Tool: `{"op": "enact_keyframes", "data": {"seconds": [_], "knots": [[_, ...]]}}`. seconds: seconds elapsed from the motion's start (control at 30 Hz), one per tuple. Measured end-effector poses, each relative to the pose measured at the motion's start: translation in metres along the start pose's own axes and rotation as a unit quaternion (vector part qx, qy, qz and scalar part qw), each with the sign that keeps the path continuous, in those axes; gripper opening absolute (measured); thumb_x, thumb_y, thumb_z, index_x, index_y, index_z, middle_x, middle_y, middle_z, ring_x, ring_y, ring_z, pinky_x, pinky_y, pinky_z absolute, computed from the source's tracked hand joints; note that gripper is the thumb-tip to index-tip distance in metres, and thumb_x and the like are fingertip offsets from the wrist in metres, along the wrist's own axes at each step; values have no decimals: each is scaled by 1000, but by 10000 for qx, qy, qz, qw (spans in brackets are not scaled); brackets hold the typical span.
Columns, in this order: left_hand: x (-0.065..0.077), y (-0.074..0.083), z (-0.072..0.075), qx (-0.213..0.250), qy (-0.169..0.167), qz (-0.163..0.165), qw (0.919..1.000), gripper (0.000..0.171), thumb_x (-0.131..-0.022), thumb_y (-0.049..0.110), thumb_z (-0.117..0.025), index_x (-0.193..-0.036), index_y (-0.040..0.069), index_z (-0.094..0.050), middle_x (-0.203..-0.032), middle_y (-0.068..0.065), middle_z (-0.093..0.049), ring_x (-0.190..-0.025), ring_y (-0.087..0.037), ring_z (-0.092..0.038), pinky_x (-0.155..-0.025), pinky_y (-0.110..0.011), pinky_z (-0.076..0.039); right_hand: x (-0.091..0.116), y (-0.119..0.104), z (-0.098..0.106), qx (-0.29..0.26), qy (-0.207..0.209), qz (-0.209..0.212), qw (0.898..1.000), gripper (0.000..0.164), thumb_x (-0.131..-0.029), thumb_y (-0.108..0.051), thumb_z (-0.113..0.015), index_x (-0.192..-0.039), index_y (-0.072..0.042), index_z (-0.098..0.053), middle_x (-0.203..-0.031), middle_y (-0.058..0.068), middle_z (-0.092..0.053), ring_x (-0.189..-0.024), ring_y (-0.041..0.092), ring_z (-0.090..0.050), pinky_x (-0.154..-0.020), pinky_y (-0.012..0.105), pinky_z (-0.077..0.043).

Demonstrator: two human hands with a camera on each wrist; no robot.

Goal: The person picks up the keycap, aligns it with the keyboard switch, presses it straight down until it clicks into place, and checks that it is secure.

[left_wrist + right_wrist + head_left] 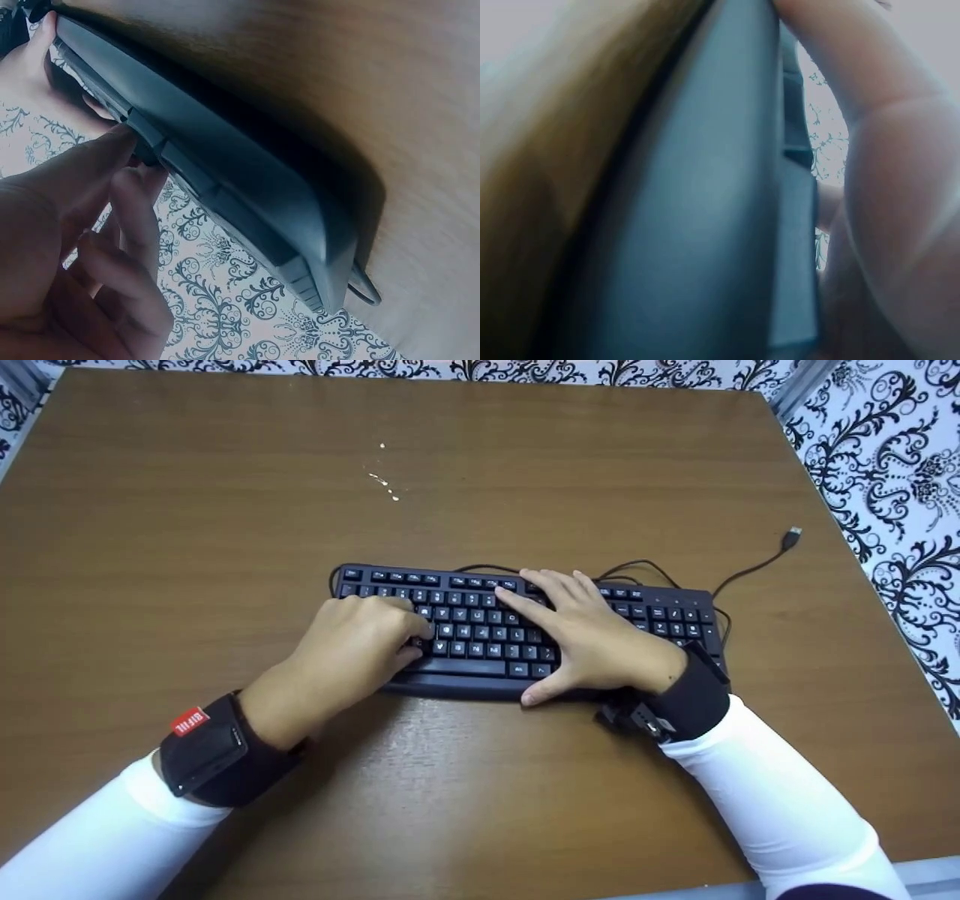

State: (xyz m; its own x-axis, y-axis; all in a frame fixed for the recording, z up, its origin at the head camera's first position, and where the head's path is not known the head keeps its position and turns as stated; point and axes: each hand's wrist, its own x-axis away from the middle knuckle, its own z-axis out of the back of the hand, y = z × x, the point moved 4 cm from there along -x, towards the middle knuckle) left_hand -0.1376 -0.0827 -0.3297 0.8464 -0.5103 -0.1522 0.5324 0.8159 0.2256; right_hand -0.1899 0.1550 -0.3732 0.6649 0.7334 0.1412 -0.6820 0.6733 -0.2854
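A black keyboard with white-lettered keys lies on the wooden table, its front edge toward me. My left hand is over the keyboard's left part, fingers curled. In the left wrist view, the thumb and a fingertip pinch a small dark key near the space bar; the other fingers are folded in. Spread flat across the middle-right keys is my right hand, its fingers straight toward the back edge. Its thumb presses at the front edge. The keys under both palms are hidden.
The keyboard's black cable loops behind it and ends in a USB plug at the right on the table. Light glints mark the table's far part. Black-and-white patterned cloth shows beyond the table's edges. Both wrists wear black straps.
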Motion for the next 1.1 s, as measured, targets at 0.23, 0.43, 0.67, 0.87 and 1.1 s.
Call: {"op": "enact_keyframes", "data": {"seconds": [0.23,0.43,0.67,0.87,1.1], "knots": [[-3,1,0,62,-206,-48,9998,7,-84,12,-79,-89,16,-76,-90,-5,-74,-79,-30,-72,-61,-47,-58,0,0,-1,0,-15,-6,10000,126,-62,-80,-74,-161,-32,-13,-167,16,-11,-153,38,-11,-122,65,-3],[-4,3,-1,-82,-356,-86,9993,4,-86,13,-77,-89,14,-77,-88,-6,-73,-78,-30,-72,-62,-46,-58,0,0,-1,16,-1,-2,10000,126,-62,-79,-74,-161,-31,-13,-166,16,-12,-153,38,-12,-122,64,-3],[-3,3,-1,-159,-66,-182,9997,8,-88,12,-73,-80,14,-74,-83,-4,-70,-72,-30,-70,-57,-46,-56,0,0,1,44,85,48,9999,126,-61,-78,-75,-161,-30,-16,-166,16,-14,-153,37,-14,-122,64,-4],[-2,5,-2,-187,103,-124,9997,6,-86,14,-75,-81,15,-74,-81,-4,-71,-70,-30,-71,-54,-47,-54,0,0,1,45,48,36,10000,126,-61,-79,-75,-161,-30,-15,-166,16,-13,-153,38,-13,-122,64,-3],[-1,5,-2,-193,232,-91,9995,12,-85,13,-76,-74,16,-72,-77,-3,-69,-64,-27,-68,-51,-44,-53,1,0,-1,51,37,26,10000,126,-61,-80,-74,-161,-30,-14,-166,16,-12,-153,38,-13,-122,65,-4]]}}
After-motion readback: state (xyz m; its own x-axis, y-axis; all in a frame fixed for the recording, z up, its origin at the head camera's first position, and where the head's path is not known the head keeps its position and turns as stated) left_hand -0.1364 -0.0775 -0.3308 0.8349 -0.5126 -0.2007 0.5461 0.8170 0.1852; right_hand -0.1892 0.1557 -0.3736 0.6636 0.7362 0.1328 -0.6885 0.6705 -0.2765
